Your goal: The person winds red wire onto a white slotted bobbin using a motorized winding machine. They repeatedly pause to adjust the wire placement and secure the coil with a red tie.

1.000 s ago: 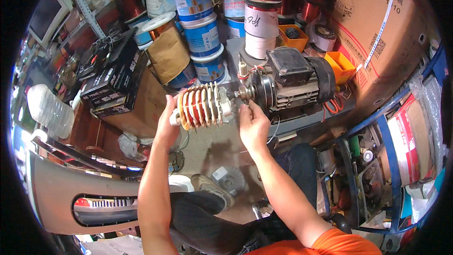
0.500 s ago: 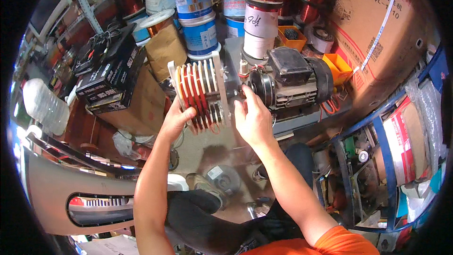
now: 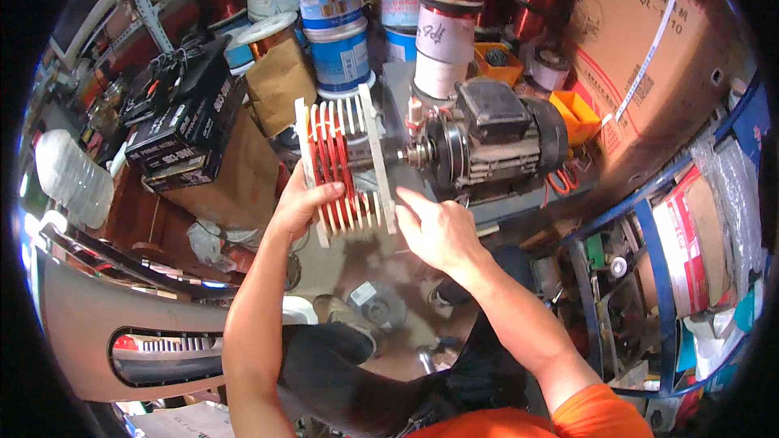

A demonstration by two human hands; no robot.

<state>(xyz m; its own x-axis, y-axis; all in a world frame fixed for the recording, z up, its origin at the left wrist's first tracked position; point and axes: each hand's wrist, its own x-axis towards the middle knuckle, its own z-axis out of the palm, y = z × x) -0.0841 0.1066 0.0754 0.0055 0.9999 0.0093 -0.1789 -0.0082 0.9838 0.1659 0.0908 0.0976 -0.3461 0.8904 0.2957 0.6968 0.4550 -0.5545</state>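
A slatted coil-winding former [image 3: 376, 146] with pale end plates stands in front of me, red-brown copper wire [image 3: 333, 158] wound in several of its slots. My left hand [image 3: 300, 204] grips its left side, thumb across the front and the other fingers hidden behind. Just right of the right end plate is my right hand [image 3: 445, 231], empty, index finger stretched out and its tip close to the plate; contact there I cannot tell. A metal spindle [image 3: 415, 154] runs from the former to a dark electric motor [image 3: 507, 142] on the right.
Blue-labelled wire tubs [image 3: 339, 57] and a white-wrapped copper spool [image 3: 445, 49] stand behind. At left are a black box [image 3: 191, 134] and a brown carton [image 3: 231, 186]. A large carton [image 3: 641, 40] and a blue-framed shelf [image 3: 657, 276] flank the right. A grey reel [image 3: 380, 308] lies on the floor.
My right hand has drawn back from the spindle, down and to the right, uncovering it. The former has turned a little; my left hand keeps its grip.
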